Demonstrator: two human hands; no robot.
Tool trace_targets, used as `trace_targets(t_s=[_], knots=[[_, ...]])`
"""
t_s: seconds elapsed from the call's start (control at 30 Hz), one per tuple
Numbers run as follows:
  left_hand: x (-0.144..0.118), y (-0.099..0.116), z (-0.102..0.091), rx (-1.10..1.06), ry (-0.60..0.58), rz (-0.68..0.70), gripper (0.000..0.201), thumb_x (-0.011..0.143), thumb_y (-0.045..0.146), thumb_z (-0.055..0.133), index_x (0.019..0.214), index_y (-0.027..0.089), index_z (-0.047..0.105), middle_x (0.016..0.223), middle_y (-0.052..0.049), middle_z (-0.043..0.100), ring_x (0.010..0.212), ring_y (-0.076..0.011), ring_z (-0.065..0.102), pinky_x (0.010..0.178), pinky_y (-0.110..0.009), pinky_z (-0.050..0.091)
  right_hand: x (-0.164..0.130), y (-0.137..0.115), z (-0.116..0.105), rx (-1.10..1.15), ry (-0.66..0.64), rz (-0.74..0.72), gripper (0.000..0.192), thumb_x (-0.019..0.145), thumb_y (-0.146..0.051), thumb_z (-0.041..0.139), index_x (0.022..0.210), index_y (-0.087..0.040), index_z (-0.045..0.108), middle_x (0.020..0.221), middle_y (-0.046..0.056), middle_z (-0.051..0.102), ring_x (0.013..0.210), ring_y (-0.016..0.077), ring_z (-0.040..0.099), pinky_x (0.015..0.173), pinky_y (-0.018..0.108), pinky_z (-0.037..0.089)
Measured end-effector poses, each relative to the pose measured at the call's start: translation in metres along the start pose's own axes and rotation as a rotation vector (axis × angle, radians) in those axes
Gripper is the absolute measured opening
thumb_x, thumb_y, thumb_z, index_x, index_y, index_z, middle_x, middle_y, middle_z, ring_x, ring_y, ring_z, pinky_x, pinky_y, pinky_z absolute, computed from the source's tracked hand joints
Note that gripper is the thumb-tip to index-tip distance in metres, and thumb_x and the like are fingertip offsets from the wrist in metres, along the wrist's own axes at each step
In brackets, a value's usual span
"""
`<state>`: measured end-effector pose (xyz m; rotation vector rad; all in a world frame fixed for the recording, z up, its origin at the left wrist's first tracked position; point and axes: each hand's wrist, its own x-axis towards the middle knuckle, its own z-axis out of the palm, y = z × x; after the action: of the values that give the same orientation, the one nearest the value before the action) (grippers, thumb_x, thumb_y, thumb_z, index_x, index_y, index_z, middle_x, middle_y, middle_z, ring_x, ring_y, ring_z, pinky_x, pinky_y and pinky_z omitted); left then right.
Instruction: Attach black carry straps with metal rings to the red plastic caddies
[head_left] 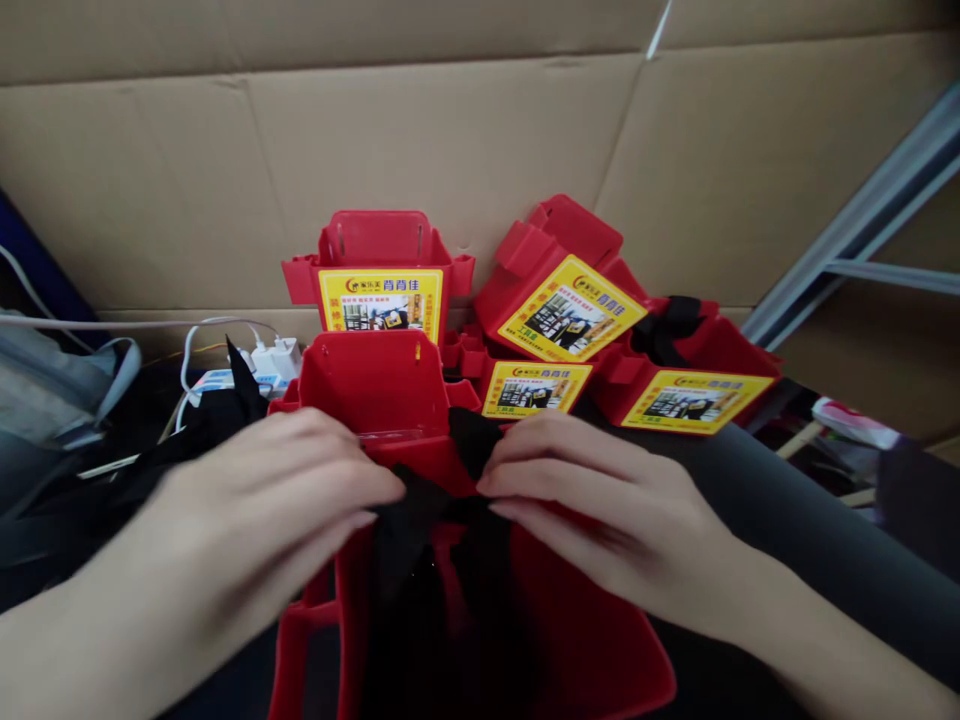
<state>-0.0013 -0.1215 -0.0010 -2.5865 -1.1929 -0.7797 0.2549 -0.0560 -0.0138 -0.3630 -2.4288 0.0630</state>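
A red plastic tool box [600, 630] lies close in front of me, its dark inside facing up. Over its far edge runs a black strap [412, 515], gripped at both sides. My left hand [277, 510], slightly blurred, pinches the strap between thumb and fingers. From the other side, my right hand [600, 500] pinches it too, and a black end sticks up beyond those fingertips. Just behind stands another red tool box [379, 385], its smooth raised back plate showing. The strap's lower run is lost in the shadow inside the near box.
Several more red tool boxes with yellow labels [382, 300] stand at the back, one tilted on another. Black straps [202, 430] are heaped at left, near a power strip with white plugs [277, 358]. Cardboard [450, 150] walls the back. A metal frame [855, 220] slants at right.
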Motion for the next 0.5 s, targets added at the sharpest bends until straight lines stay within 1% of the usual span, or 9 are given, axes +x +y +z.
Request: trace_targets(t_s=[0.07,0.1,0.17,0.23,0.3,0.37,0.43,0.47,0.5], knots=[[0.007,0.006,0.007,0.027,-0.152,0.179,0.024,0.09,0.011,0.041,0.104,0.022,0.056,0.098,0.001,0.065,0.091,-0.0117,0.06,0.078,-0.021,0.047,-0.003,-0.006,0.002,0.028,-0.122,0.068,0.02,0.084,-0.01,0.053,0.099,-0.017,0.064,0.099,0.005,0.061,0.089,0.0096,0.058,0.079,0.019,0.049],[0.01,0.009,0.011,0.03,-0.191,0.208,0.026,0.09,0.01,0.037,0.103,0.021,0.057,0.097,-0.001,0.065,0.09,-0.0125,0.06,0.079,-0.022,0.047,-0.003,-0.009,0.004,0.02,-0.178,0.099,0.022,0.085,-0.011,0.052,0.102,-0.019,0.063,0.102,0.004,0.061,0.09,0.0095,0.058,0.08,0.019,0.049],[0.013,0.011,0.016,0.024,-0.211,0.174,0.026,0.091,0.013,0.036,0.1,0.02,0.059,0.095,-0.003,0.065,0.088,-0.0137,0.06,0.081,-0.025,0.047,-0.004,-0.014,0.007,-0.024,-0.249,0.132,0.023,0.086,-0.015,0.051,0.105,-0.022,0.062,0.106,0.002,0.061,0.093,0.0106,0.059,0.083,0.022,0.05],[0.014,0.012,0.018,-0.007,-0.182,0.092,0.023,0.091,0.019,0.039,0.098,0.019,0.061,0.092,-0.005,0.064,0.088,-0.0147,0.059,0.084,-0.025,0.047,-0.004,-0.016,0.01,-0.054,-0.27,0.135,0.021,0.087,-0.017,0.049,0.102,-0.023,0.063,0.107,0.002,0.061,0.092,0.0116,0.059,0.081,0.024,0.051],[0.015,0.012,0.019,-0.052,-0.18,0.05,0.021,0.09,0.025,0.042,0.098,0.019,0.061,0.09,-0.005,0.064,0.087,-0.0153,0.059,0.084,-0.025,0.047,-0.006,-0.016,0.013,-0.06,-0.251,0.143,0.019,0.087,-0.016,0.047,0.095,-0.022,0.063,0.105,0.002,0.061,0.089,0.0118,0.06,0.076,0.023,0.052],[0.019,0.01,0.018,-0.089,-0.193,0.032,0.02,0.089,0.028,0.044,0.097,0.02,0.061,0.088,-0.004,0.063,0.086,-0.0152,0.059,0.083,-0.025,0.047,-0.007,-0.017,0.014,-0.016,-0.191,0.149,0.017,0.086,-0.013,0.046,0.09,-0.02,0.061,0.1,0.003,0.062,0.086,0.0109,0.06,0.072,0.021,0.051],[0.022,0.009,0.016,-0.131,-0.215,0.021,0.019,0.088,0.028,0.045,0.096,0.02,0.061,0.086,-0.004,0.063,0.085,-0.0148,0.059,0.081,-0.024,0.048,-0.007,-0.019,0.012,0.049,-0.072,0.164,0.012,0.084,-0.013,0.049,0.093,-0.018,0.056,0.1,0.005,0.062,0.089,0.0108,0.06,0.074,0.019,0.051],[0.024,0.009,0.014,-0.157,-0.23,0.016,0.019,0.088,0.027,0.045,0.096,0.02,0.06,0.086,-0.003,0.063,0.083,-0.0144,0.059,0.08,-0.024,0.048,-0.006,-0.02,0.01,0.076,-0.024,0.172,0.015,0.082,-0.015,0.053,0.098,-0.017,0.053,0.104,0.006,0.061,0.095,0.0118,0.059,0.079,0.019,0.05],[0.025,0.009,0.012,-0.186,-0.248,0.012,0.018,0.088,0.026,0.045,0.096,0.02,0.06,0.085,-0.003,0.063,0.082,-0.014,0.059,0.079,-0.023,0.048,-0.005,-0.022,0.007,0.097,-0.002,0.184,0.025,0.08,-0.018,0.058,0.104,-0.017,0.05,0.11,0.007,0.06,0.102,0.013,0.057,0.084,0.02,0.049]])
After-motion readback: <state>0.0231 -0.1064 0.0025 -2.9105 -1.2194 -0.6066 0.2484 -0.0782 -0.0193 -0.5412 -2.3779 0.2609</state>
